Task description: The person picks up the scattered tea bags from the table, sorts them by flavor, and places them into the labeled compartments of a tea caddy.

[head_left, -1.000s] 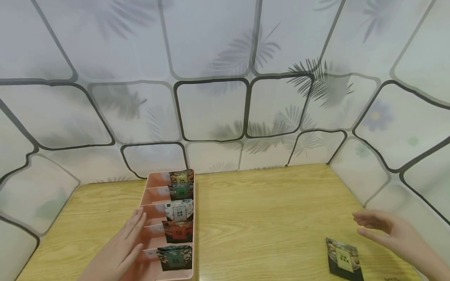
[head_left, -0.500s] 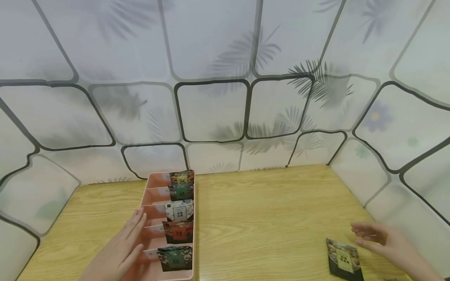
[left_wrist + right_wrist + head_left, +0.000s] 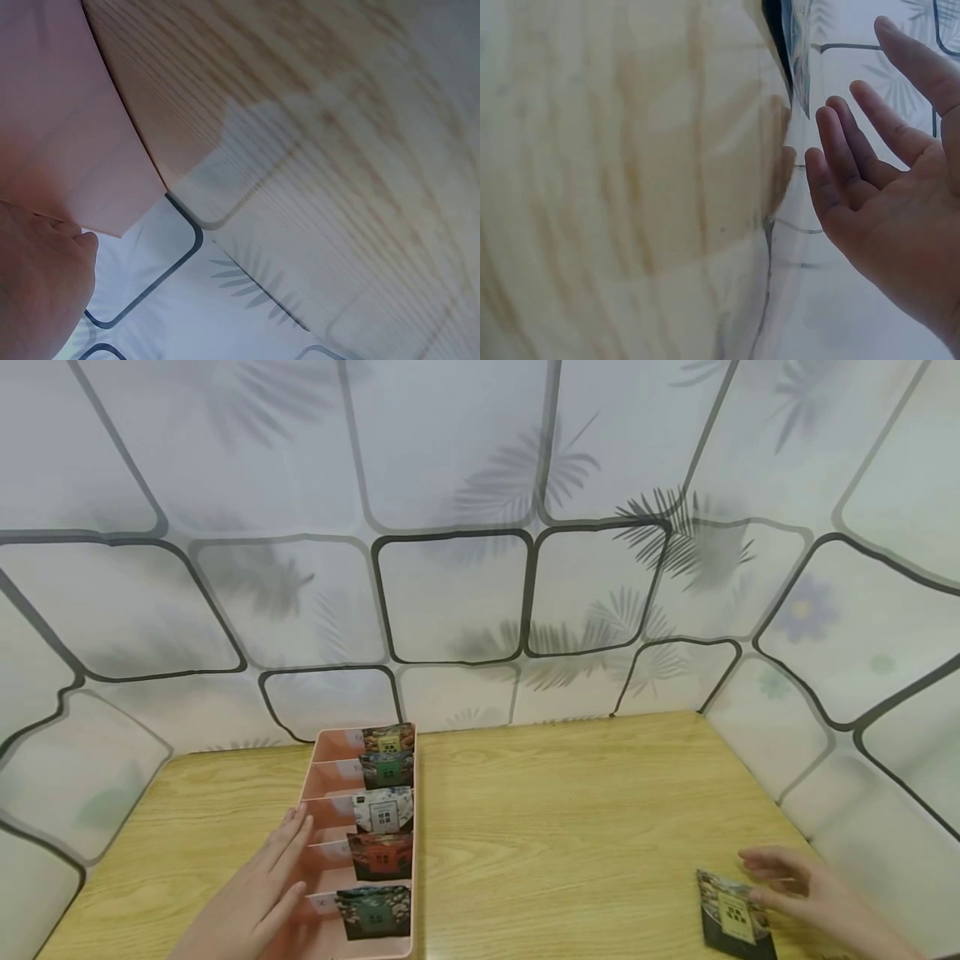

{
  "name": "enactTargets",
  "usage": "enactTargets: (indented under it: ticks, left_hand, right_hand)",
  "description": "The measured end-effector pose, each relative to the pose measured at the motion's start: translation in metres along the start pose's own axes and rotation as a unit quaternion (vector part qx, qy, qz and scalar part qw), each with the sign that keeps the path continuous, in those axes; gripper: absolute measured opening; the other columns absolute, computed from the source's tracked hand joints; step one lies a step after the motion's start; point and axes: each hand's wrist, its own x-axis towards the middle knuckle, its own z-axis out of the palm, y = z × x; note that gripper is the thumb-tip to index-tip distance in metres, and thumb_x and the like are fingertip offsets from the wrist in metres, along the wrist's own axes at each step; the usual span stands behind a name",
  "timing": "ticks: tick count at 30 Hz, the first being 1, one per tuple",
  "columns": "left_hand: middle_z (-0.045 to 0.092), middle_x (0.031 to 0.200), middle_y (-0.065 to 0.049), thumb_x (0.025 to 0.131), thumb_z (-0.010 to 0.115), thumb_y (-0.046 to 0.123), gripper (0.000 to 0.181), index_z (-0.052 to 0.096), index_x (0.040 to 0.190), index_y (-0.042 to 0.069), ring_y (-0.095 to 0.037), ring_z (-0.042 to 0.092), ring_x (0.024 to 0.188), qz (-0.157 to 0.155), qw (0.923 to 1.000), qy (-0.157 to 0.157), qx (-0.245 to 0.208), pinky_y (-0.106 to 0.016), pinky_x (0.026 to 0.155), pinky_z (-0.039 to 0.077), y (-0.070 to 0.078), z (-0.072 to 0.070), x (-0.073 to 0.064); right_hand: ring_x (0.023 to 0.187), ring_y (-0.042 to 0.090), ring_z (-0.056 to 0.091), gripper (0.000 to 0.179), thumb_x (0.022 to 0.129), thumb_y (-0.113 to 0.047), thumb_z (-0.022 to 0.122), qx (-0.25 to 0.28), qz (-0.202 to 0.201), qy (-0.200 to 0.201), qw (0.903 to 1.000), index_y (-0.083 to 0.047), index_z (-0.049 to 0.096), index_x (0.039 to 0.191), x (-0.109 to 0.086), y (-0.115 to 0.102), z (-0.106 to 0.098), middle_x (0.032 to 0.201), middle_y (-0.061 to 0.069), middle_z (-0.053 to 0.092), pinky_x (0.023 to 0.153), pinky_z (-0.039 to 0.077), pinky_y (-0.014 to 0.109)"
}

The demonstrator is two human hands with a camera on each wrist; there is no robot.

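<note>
My left hand (image 3: 251, 897) lies with straight fingers along the left wall of a pink divided box (image 3: 318, 783). In the left wrist view that hand (image 3: 45, 281) meets the rim of the pink box wall (image 3: 67, 127). My right hand (image 3: 806, 893) hovers at the right side of a dark snack pouch (image 3: 737, 917) with a yellow label, its thumb overlapping the pouch's upper right edge. From the right wrist, the right hand (image 3: 885, 180) has spread, lightly bent fingers and nothing between them; the pouch (image 3: 799, 60) shows as a thin sliver beyond the fingertips.
Several pouches stand in the box compartments: a green one (image 3: 375, 912) in front, then a red one (image 3: 381, 857), a white one (image 3: 384, 810), and others behind. The wooden table (image 3: 570, 827) ends at patterned curtain walls (image 3: 453, 597) at the back and sides.
My right hand has moved down and left, from beside the pouch to its right edge. My left hand, the box and the pouches have stayed in place.
</note>
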Motion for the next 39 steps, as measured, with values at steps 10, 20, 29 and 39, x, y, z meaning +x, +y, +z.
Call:
enactTargets:
  ticks: [10, 20, 29, 39]
  left_hand:
    - [0.033, 0.172, -0.024, 0.109, 0.058, 0.031, 0.067, 0.035, 0.164, 0.000, 0.022, -0.026, 0.146, 0.002, 1.0000, 0.003, 0.005, 0.007, 0.111, -0.012, 0.000, 0.001, -0.001]
    - [0.028, 0.174, -0.020, 0.109, 0.059, 0.028, 0.067, 0.034, 0.164, -0.001, 0.020, -0.025, 0.149, 0.016, 0.9998, 0.012, 0.007, 0.007, 0.112, -0.011, -0.001, 0.000, -0.002]
    - [0.025, 0.176, -0.017, 0.109, 0.060, 0.028, 0.068, 0.033, 0.165, 0.000, 0.018, -0.024, 0.151, 0.021, 0.9995, 0.019, 0.016, 0.006, 0.113, -0.010, 0.001, 0.000, -0.001]
    - [0.026, 0.175, -0.019, 0.109, 0.060, 0.027, 0.068, 0.034, 0.165, -0.001, 0.018, -0.024, 0.151, 0.023, 0.9995, 0.015, 0.013, 0.006, 0.113, -0.011, 0.001, -0.001, -0.001]
  right_hand:
    - [0.104, -0.020, 0.054, 0.056, 0.104, -0.011, 0.069, 0.017, 0.042, -0.061, 0.9971, 0.021, 0.045, 0.144, -0.002, 0.001, 0.004, 0.120, -0.051, 0.049, 0.080, 0.054, 0.016]
    - [0.107, -0.022, 0.043, 0.058, 0.088, -0.008, 0.086, -0.068, -0.048, -0.022, 0.9963, 0.011, 0.058, 0.135, -0.001, 0.008, 0.018, 0.128, -0.047, 0.040, 0.080, 0.046, 0.010]
    - [0.104, -0.022, 0.043, 0.053, 0.080, -0.008, 0.092, -0.106, -0.070, -0.007, 0.9918, 0.004, 0.064, 0.125, 0.002, 0.007, 0.017, 0.121, -0.034, 0.051, 0.076, 0.046, 0.012]
    - [0.101, -0.021, 0.045, 0.051, 0.084, -0.005, 0.088, -0.083, -0.049, -0.031, 0.9949, 0.008, 0.061, 0.125, 0.009, 0.006, 0.016, 0.120, -0.021, 0.059, 0.075, 0.046, 0.012]
